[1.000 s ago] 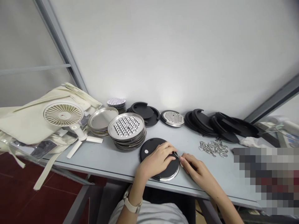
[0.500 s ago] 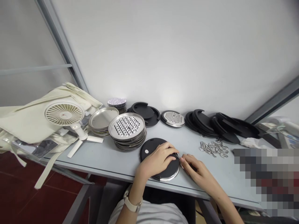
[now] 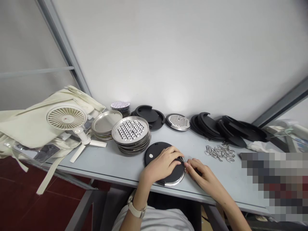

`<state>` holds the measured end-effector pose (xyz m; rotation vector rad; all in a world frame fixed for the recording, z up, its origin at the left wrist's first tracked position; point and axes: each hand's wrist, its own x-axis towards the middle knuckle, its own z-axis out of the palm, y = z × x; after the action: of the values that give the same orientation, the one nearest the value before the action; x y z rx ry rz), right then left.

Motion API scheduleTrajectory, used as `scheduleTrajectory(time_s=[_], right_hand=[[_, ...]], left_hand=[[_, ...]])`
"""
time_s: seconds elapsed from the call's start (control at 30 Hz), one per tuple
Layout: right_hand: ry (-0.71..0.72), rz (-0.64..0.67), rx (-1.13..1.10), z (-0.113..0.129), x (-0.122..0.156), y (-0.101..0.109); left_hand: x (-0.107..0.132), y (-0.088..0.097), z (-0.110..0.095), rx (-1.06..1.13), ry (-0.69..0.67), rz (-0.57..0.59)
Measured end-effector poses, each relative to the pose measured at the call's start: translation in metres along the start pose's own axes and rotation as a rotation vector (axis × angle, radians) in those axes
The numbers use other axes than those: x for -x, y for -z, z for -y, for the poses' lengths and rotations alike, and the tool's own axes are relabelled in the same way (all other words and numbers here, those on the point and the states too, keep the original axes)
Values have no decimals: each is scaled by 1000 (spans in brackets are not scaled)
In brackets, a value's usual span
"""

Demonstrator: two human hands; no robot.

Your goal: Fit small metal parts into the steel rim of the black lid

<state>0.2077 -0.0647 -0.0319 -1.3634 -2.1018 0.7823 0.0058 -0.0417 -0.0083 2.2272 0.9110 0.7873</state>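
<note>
A black round lid (image 3: 156,152) lies on a metal disc near the front edge of the grey table (image 3: 106,163). My left hand (image 3: 161,165) rests on the lid with fingers curled, pressing its right rim. My right hand (image 3: 201,175) sits just right of the lid, fingertips pinched at the rim on a small metal ring (image 3: 184,160).
A stack of perforated metal discs (image 3: 131,133), plain metal plates (image 3: 105,123), black lids (image 3: 148,114) and more black rings (image 3: 211,126) line the wall. Loose metal rings (image 3: 220,152) lie to the right. A white fan (image 3: 67,118) and cloth bags sit left.
Almost nothing has moved; my right fingertips have crept slightly closer to the lid's rim.
</note>
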Motion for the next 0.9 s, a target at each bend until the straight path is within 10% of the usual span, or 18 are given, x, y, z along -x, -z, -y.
scheduleTrajectory(time_s=[0.9], right_hand=[[18,-24,22,0,-1,-1]], left_hand=[[0,1,-1,9,11,-2]])
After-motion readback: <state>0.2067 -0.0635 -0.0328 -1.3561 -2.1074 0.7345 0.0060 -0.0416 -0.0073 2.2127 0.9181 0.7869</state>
